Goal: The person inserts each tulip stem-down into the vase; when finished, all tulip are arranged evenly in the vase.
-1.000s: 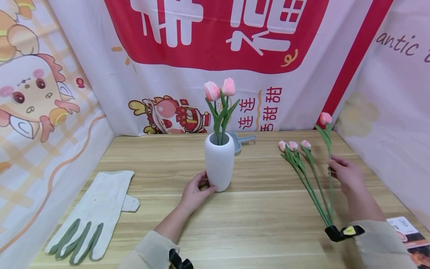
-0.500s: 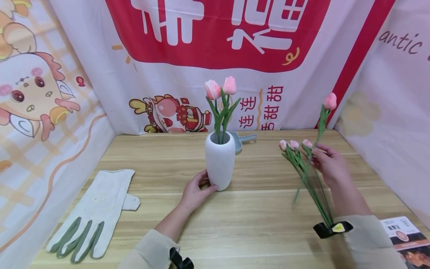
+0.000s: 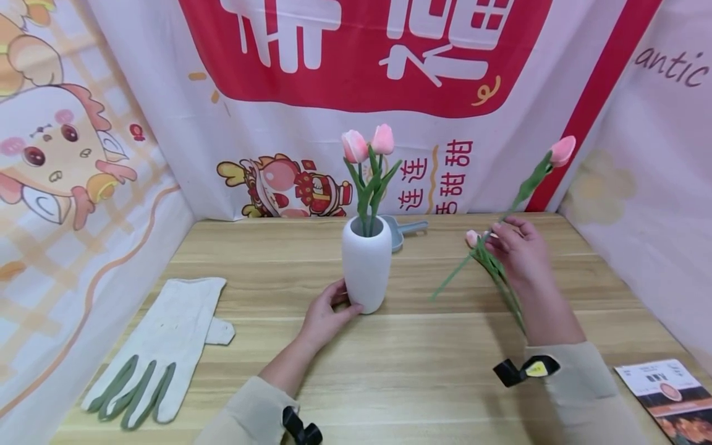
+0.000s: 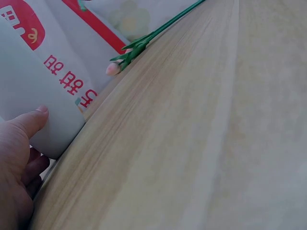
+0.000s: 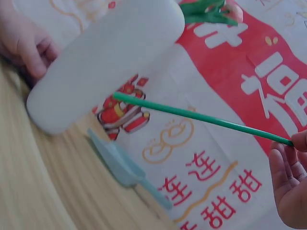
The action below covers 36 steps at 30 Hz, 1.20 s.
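Well, the reading first: the hanging cloth at the back [image 3: 289,133] shows 连连 and 甜甜 in red, with big white characters, one of them 福, on a red patch. On the side cloth [image 3: 651,117] at right I can make out "antic". A printed card [image 3: 670,395] at the near right has a barcode, its lettering too small for me to read.

My left hand [image 3: 327,318] is wrapped around the foot of the smooth white vase [image 3: 367,269], thumb across its front. The vase stands upright on the wood-grained surface [image 3: 423,371], two pink tulips [image 3: 371,188] in its mouth. A pale blue-grey scoop [image 3: 396,236] lies just behind it; well to the left lies a white glove [image 3: 156,346] with grey-green between the fingers.

My right hand [image 3: 520,250] pinches the thin green stem of another tulip [image 3: 533,182], held aslant above the surface, bloom up to the right, bare end down toward the vase, beside my loose tulips [image 3: 494,266]. That forearm reaches forward; a black strap [image 3: 525,371] circles its beige sleeve.
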{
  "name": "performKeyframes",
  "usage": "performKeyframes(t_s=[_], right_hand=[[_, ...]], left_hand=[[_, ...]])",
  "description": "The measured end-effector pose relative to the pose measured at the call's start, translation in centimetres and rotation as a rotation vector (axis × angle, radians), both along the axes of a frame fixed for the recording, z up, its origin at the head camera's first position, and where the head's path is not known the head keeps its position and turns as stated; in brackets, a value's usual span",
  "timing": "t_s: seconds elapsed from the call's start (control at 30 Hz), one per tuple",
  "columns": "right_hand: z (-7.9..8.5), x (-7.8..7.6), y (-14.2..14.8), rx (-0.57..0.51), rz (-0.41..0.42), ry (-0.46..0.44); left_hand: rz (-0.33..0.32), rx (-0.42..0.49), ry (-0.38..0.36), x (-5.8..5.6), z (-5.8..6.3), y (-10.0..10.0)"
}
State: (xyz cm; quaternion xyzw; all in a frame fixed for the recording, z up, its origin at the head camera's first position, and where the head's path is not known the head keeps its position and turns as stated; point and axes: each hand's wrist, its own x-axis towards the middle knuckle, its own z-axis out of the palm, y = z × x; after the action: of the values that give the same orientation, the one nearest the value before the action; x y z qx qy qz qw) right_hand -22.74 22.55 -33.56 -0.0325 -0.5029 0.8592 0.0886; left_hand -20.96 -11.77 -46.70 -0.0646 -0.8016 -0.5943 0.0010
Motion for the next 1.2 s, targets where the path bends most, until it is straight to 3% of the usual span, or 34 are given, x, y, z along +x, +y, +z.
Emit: performKeyframes(t_s=[0.37, 0.63, 0.97, 1.2], right_hand=[[3.8, 0.1, -3.2, -0.118, -0.064, -0.026], [5.7, -0.2, -5.8, -0.262, -0.095, 0.008], [6.2, -0.7, -9.2, -0.107, -0.127, 0.112], [5.7, -0.8, -10.7, 0.049, -0.102, 0.086]], left_hand=[[-0.021, -0.002, 0.0, -0.1, 0.1, 0.0], [-0.017, -0.012, -0.004, 0.0, 0.1, 0.0], [-0.021, -0.005, -0.017, 0.3, 0.4, -0.1], [-0.015, -0.009, -0.012, 0.2, 0.4, 0.0]])
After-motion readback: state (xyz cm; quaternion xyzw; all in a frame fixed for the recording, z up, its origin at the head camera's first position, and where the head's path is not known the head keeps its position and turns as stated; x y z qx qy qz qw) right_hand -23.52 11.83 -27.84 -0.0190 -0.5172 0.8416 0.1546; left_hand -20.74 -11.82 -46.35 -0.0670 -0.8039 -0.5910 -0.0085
